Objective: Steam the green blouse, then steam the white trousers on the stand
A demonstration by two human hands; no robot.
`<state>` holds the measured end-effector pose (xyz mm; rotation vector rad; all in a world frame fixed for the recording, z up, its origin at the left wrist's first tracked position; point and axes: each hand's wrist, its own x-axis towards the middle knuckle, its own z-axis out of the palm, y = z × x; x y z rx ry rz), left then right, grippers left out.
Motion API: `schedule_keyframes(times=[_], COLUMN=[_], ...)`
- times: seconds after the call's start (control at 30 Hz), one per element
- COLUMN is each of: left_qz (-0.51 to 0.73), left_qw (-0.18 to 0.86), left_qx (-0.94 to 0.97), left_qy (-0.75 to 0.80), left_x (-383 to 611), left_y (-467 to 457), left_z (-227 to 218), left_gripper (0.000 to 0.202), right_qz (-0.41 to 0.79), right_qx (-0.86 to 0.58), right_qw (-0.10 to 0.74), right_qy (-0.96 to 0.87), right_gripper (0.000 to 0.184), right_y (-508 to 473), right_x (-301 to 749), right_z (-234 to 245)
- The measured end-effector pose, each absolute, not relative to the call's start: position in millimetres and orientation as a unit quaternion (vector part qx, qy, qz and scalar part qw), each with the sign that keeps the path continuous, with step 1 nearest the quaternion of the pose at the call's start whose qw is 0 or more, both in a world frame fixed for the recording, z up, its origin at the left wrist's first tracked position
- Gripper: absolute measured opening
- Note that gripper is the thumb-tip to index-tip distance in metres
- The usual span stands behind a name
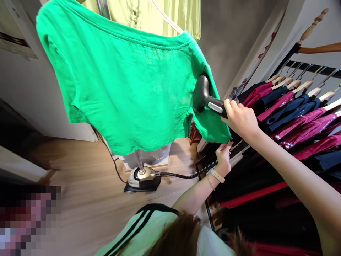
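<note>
A green short-sleeved shirt (pixel 128 89) hangs spread out on a hanger (pixel 167 17) in front of me. My right hand (pixel 241 117) is closed around the handle of a black garment steamer head (pixel 204 94), whose face lies against the shirt by the right-hand sleeve. Below it, my left hand (pixel 224 156) pinches the lower edge of that sleeve (pixel 215 128). On the floor under the shirt stands the steamer base (pixel 142 179), with a dark hose (pixel 186 175) running right toward my left wrist.
At the right, a rack (pixel 319 67) holds several maroon and navy garments (pixel 290 106) on wooden hangers. Pale yellow cloth (pixel 186 17) hangs behind the shirt. A power cord (pixel 114 160) trails down to the base. A white door panel (pixel 53 99) stands at the left.
</note>
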<state>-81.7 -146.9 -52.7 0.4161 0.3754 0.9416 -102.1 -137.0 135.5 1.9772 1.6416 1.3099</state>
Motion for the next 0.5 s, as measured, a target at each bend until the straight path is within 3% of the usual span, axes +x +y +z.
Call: schedule_keyframes(times=[0.5], left_qz=[0.471], left_qw=[0.856], left_qx=[0.17], left_qy=[0.131], left_x=[-86.4], left_y=[-128.3], left_z=[-46.1], left_gripper=[0.03], right_qz=[0.424], right_qx=[0.72], right_qw=[0.17], right_qy=[0.523], right_gripper=[0.044], right_y=[-195.0], right_x=[-81.7], right_z=[97.7])
